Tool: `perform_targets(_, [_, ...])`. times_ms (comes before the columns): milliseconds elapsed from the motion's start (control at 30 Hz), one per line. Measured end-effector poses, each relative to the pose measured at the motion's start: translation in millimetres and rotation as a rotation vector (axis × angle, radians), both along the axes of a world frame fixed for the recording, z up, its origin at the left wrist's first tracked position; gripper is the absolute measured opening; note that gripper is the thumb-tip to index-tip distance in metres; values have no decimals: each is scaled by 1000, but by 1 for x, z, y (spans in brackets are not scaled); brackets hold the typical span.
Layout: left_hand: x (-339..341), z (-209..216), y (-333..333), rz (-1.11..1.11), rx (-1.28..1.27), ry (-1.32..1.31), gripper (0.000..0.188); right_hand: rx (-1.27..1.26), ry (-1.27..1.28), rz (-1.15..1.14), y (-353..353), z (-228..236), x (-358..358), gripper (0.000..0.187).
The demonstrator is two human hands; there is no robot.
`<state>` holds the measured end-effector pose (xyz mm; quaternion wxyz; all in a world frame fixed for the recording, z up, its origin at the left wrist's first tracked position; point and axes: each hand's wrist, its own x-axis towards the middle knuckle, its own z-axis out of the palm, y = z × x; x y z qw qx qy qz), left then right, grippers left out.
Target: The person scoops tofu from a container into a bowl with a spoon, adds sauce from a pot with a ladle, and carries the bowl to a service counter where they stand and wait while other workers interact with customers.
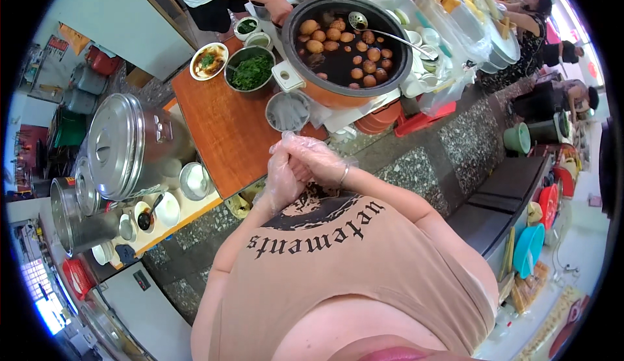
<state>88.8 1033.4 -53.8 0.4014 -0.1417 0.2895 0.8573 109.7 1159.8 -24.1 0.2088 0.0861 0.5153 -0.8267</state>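
Both my hands are in thin clear plastic gloves and meet in front of my chest, at the near edge of the brown table (218,136). My left hand (284,180) is closed, its fingers curled against the other hand. Closed over it, my right hand (317,157) has its fingers pressed to the left one's fingertips. Whatever may lie between them is hidden. Just beyond them stands a round tub lined with clear plastic (288,111). Farther off are a metal pot of chopped greens (250,73) and a white bowl of food with green garnish (209,62).
A large pot of dark broth (331,62) with eggs and a slotted ladle (358,21) stands beyond the table. Another person's hand (279,10) is beside it. Tall steel pots (120,143) stand left; a dark bench (494,198) is right.
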Motion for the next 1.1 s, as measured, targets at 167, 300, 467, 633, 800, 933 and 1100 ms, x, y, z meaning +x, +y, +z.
perform_targets(167, [2,-2,-1,18,-7,9,44,-4,-8,5,-2,8,0,38])
perform_targets(300, [-1,28,5,50,-94,28,40,32,61,-3,-1,2,-5,31])
perform_targets(467, [-13,38,-6,192,-60,141,52,91,127,-129,15,-21,-16,25])
perform_targets(633, [-16,26,-43,285,26,139,51,1075,424,-275,81,-12,-41,16])
perform_targets(800, [-15,23,-67,313,-13,93,51,2250,298,-705,271,-43,-100,36])
perform_targets(933, [-12,13,-88,298,-29,72,52,2176,-181,-213,328,-58,-116,56])
perform_targets(1100, [-17,8,-89,294,-95,79,52,2156,-90,-237,350,-73,-125,59])
